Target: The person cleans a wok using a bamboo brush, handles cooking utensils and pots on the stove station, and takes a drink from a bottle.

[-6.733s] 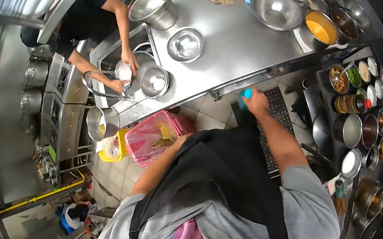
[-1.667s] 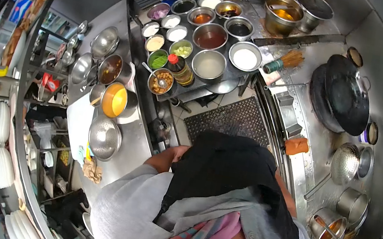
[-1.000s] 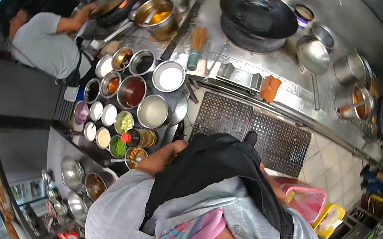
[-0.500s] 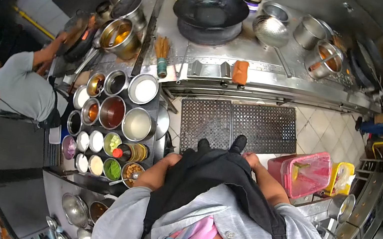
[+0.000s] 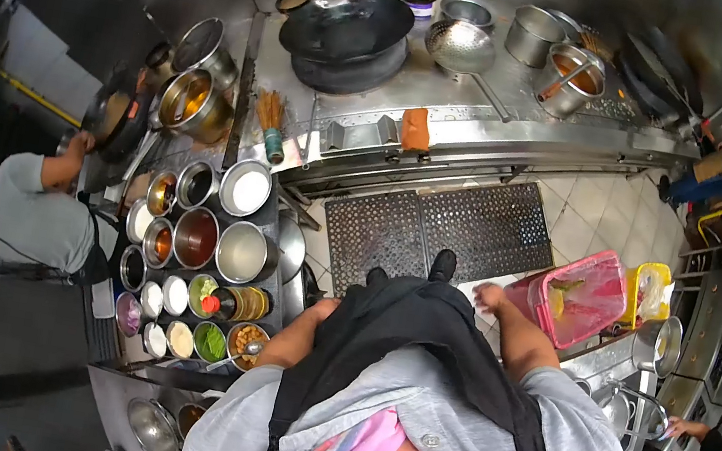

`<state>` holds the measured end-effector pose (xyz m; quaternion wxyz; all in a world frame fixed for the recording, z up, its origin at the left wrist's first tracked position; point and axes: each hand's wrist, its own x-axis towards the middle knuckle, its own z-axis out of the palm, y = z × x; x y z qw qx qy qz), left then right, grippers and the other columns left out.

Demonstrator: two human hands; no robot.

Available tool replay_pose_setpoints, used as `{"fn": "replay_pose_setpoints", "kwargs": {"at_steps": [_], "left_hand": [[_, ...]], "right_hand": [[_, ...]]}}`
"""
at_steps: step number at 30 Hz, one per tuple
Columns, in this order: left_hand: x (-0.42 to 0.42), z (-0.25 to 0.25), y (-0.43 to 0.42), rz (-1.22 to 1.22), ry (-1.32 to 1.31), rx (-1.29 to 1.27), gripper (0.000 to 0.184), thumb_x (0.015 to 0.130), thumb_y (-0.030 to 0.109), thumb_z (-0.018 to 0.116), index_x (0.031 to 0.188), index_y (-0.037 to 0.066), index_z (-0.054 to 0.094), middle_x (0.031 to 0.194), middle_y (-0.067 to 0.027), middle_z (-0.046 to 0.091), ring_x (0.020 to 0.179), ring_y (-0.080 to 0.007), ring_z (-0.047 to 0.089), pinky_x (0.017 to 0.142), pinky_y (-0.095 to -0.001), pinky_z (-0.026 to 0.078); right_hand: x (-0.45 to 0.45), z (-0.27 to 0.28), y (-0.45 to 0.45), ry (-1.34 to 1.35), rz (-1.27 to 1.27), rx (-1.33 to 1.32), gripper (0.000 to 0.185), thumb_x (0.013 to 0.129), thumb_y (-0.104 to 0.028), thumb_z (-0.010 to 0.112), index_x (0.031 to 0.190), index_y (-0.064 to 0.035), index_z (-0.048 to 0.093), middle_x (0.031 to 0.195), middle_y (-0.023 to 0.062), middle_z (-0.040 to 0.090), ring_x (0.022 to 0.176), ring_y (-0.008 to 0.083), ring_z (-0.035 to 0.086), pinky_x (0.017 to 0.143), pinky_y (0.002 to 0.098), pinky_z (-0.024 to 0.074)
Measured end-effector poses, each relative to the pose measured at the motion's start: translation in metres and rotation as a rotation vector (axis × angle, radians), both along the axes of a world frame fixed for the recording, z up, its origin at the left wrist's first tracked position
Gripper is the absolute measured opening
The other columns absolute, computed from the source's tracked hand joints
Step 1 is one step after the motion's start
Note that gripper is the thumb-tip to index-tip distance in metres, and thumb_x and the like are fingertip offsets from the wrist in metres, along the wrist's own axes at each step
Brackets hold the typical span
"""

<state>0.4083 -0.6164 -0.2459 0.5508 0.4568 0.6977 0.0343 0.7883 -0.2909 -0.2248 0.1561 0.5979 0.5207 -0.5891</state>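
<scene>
My left hand hangs beside my black apron, close to the rack of seasoning pots; its fingers are mostly hidden. My right hand is on the other side of the apron, loosely open, with nothing visible in it. A pink bin with a plastic liner and scraps stands beside it. Nearest my left hand are a bottle with a red cap, lying on its side, a bowl of brown pieces with a spoon, and a pot of pale liquid.
Ahead is a steel cooking range with a black wok, a perforated strainer, an orange cloth and a bamboo brush. A rubber mat covers the floor. A co-worker stands left; another person's arm shows right.
My view has turned and shifted, so the range and pots appear further left. My right hand has moved outward from my apron towards the pink bin. My left arm stays low.
</scene>
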Motion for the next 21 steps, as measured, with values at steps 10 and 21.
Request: {"fn": "replay_pose_setpoints", "kwargs": {"at_steps": [10,21], "left_hand": [[-0.016,-0.006,0.007,0.188,-0.006,-0.162,0.038,0.086,0.032,0.056,0.112,0.006,0.065,0.111,-0.0145,0.066,0.099,-0.0248,0.063,0.086,-0.0339,0.047],[-0.068,-0.046,0.073,0.499,0.002,0.081,0.03,0.093,0.017,0.05,0.117,0.003,0.062,0.114,-0.0085,0.064,0.107,-0.0173,0.057,0.09,-0.0275,0.043]], "right_hand": [[-0.122,0.172,0.248,0.712,-0.842,0.341,0.069,0.086,-0.045,0.061,0.138,-0.0079,0.036,0.132,0.0166,0.049,0.113,0.0297,0.051,0.085,0.0444,0.0462],[-0.199,0.2,0.456,0.91,-1.036,0.153,0.031,0.085,-0.028,0.064,0.103,-0.0075,0.049,0.086,0.0108,0.053,0.074,0.0241,0.056,0.06,0.0374,0.0478]]}}
